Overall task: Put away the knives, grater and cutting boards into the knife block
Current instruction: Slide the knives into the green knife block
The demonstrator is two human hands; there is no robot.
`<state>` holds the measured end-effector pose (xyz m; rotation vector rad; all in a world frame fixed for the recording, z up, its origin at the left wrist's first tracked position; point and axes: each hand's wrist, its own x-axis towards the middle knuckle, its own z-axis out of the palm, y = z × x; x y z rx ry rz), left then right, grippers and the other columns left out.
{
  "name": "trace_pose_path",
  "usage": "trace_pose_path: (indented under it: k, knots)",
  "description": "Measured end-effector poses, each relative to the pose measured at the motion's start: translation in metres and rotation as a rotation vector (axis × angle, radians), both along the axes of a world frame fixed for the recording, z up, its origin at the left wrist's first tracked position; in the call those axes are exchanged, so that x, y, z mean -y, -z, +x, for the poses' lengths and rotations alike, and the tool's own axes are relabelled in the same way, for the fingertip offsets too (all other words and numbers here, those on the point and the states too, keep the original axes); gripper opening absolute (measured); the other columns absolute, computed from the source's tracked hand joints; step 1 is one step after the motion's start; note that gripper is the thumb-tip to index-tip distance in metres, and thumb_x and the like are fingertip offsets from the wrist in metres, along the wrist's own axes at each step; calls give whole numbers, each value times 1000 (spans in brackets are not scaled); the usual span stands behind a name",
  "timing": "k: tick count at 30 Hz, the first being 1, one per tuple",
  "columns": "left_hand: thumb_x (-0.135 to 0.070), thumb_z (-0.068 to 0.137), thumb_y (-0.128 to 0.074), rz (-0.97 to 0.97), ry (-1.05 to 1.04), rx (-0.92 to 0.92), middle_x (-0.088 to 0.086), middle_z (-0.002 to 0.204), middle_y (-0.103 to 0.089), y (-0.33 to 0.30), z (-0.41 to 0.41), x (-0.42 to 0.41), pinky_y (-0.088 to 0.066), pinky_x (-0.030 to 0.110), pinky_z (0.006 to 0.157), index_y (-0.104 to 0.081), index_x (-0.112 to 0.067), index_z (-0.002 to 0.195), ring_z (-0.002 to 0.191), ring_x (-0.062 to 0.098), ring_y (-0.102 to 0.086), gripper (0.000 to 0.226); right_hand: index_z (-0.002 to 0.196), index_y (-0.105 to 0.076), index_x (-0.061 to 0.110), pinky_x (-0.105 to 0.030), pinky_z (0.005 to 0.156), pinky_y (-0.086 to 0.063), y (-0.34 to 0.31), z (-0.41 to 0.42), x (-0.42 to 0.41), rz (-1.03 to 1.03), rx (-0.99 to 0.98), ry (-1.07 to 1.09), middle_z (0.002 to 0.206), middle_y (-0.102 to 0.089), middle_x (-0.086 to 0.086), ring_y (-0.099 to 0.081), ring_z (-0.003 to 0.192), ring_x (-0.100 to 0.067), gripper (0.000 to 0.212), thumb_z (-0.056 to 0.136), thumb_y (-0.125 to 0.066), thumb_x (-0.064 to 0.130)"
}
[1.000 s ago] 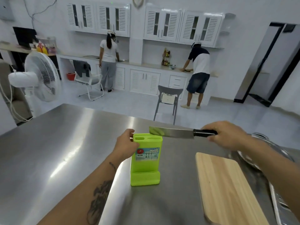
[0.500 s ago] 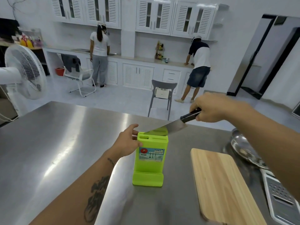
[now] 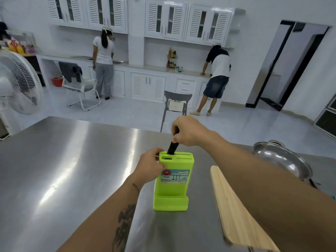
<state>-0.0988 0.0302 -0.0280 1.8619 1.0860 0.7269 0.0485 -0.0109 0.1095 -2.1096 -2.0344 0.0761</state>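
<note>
You're gripping the knife (image 3: 172, 147) handle in your right hand (image 3: 189, 130), blade sunk in the block (image 3: 172, 180) at frame center; left hand (image 3: 149, 165) is wrapping the block's side. Risk: tilting jams the blade or tips the block. Board (image 3: 234, 211) is waiting lower right.

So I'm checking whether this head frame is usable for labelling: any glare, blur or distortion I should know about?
Head view: bright streaks of glare cross the steel table; the wide lens bows the door frame and the background is soft; the knife block and both hands, left and right, read sharply.
</note>
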Motion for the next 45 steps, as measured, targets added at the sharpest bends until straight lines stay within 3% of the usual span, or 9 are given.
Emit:
trace_pose_path:
  k: [5,16,23,25,29,33,37,42,45]
  knots:
    - [-3,71,-71,-4,-43,32,-2,103,-65,4,2,3,-46,15,61,-60,-24,108,93,12,-62,45,86,-65,19,-39,74,-55,14,-4,-3,123,-241,66,88,-66,-3,-63,85,-24,20,74,-79,26]
    - [-12,64,-81,35,-115,-11,-4,111,-60,9,9,4,-55,35,80,-57,-25,116,100,16,-58,59,95,-65,21,-38,81,-53,33,-20,-6,254,-498,165,92,-68,-3,-62,89,-25,15,83,-70,29]
    - [-16,67,-79,62,-109,-52,-6,115,-55,8,11,3,-54,37,84,-54,-25,122,104,16,-57,61,108,-57,23,-27,58,-45,35,-14,-4,179,-611,143,90,-66,-2,-66,76,-20,23,88,-66,28]
    - [-17,68,-79,60,-112,-43,-6,115,-55,10,11,3,-55,39,85,-53,-25,123,105,16,-57,61,112,-55,26,-29,60,-47,36,-10,-1,160,-635,142,86,-68,-1,-66,74,-16,26,88,-66,27]
    - [-14,73,-76,71,-126,-18,-6,118,-55,12,11,6,-53,37,86,-53,-24,125,107,16,-55,58,122,-54,24,-40,75,-56,38,-2,6,150,-650,158,86,-71,-1,-66,83,-18,36,89,-66,26]
    - [-12,73,-76,62,-140,30,-6,119,-55,13,11,10,-50,32,85,-53,-24,125,108,15,-56,57,142,-39,25,-33,79,-51,42,3,18,133,-592,144,97,-65,3,-62,92,-14,58,90,-65,24]
    - [-13,80,-72,111,-221,75,-7,118,-52,7,7,18,-51,33,91,-53,-18,128,111,16,-54,52,146,-33,29,-34,83,-48,55,12,35,102,-509,152,108,-59,1,-60,96,-17,65,90,-65,25]
    - [-9,81,-61,329,-276,157,-7,98,-60,-11,4,33,-45,19,71,-59,-22,97,89,11,-60,21,147,-34,27,-35,91,-46,73,31,58,70,-485,201,113,-58,-1,-52,105,-18,63,91,-64,24]
    - [-8,78,-56,410,-153,190,-8,88,-62,-26,12,42,-51,25,70,-61,-23,89,78,10,-61,19,146,-35,25,-35,90,-45,81,45,75,55,-482,251,113,-59,-4,-50,104,-18,61,92,-63,22]
